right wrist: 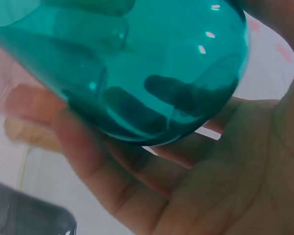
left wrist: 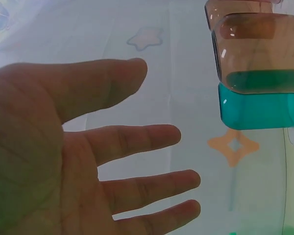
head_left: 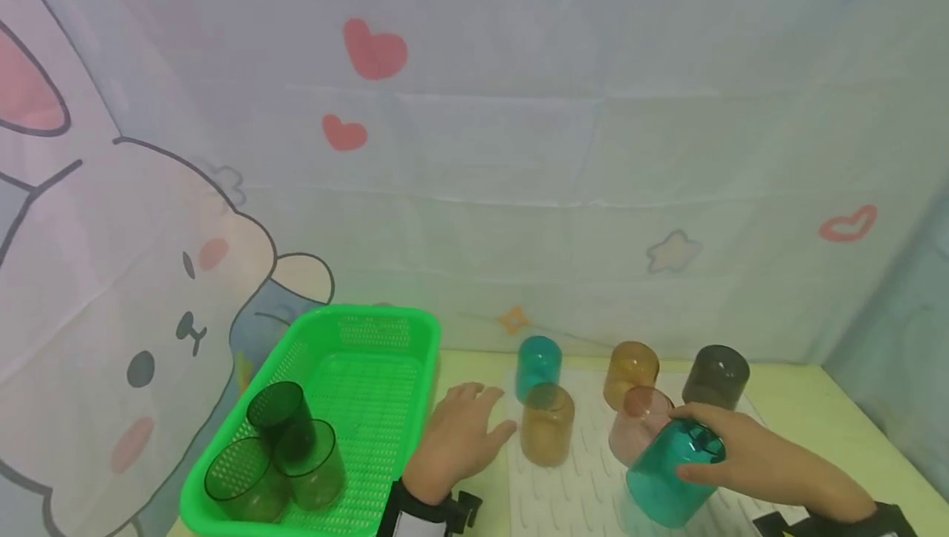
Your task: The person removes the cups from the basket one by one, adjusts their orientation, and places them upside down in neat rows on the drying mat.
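Observation:
My right hand (head_left: 764,455) grips a teal glass (head_left: 670,475) near its base end, the glass tilted over the white mat. In the right wrist view the fingers curl round the teal glass (right wrist: 152,73). My left hand (head_left: 461,434) hovers between the green basket and the mat, fingers spread, holding nothing. Nearest to it stands an amber glass (head_left: 547,430), with a smaller-looking teal glass (head_left: 539,362) behind. A pink glass (head_left: 636,422) is just beyond the held glass. Farther back are another amber glass (head_left: 630,372) and a grey glass (head_left: 717,374).
The green basket (head_left: 428,372) stands at the left with three dark greenish glasses (head_left: 282,422) at its near left. A white ridged mat (head_left: 534,500) lies on the yellow table (head_left: 853,413). A printed curtain (head_left: 519,150) hangs behind.

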The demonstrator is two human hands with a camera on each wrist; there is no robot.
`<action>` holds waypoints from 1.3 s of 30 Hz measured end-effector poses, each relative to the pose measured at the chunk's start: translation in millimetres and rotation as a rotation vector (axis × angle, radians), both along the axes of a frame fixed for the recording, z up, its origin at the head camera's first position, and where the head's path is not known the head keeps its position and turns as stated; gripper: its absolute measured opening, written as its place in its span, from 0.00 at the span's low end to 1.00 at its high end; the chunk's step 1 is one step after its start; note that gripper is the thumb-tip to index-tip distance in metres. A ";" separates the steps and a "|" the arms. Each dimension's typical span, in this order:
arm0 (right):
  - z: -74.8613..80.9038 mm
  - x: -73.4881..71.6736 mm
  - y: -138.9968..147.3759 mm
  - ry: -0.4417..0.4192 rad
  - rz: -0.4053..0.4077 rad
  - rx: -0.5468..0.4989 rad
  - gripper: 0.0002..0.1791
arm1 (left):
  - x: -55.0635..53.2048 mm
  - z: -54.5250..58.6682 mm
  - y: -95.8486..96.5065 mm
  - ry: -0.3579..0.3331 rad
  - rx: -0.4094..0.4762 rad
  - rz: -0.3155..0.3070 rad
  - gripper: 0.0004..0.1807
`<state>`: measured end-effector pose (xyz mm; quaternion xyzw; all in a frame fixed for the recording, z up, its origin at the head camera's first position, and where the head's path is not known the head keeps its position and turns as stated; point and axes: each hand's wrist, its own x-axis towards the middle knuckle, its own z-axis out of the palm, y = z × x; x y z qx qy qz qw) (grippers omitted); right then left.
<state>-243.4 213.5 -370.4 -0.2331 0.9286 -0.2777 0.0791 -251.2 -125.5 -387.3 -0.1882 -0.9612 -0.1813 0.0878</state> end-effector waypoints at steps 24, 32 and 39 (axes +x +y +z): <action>-37.0 -47.0 68.1 0.067 -0.280 0.278 0.49 | 2.1 -27.8 -6.5 0.195 -0.186 -0.001 0.24; -48.0 -57.2 79.7 0.140 -0.282 0.283 0.48 | 4.7 -26.2 -3.2 0.115 -0.191 0.007 0.23; -47.5 -64.4 79.3 0.173 -0.270 0.278 0.46 | 0.5 -22.6 -4.7 0.109 -0.214 -0.020 0.21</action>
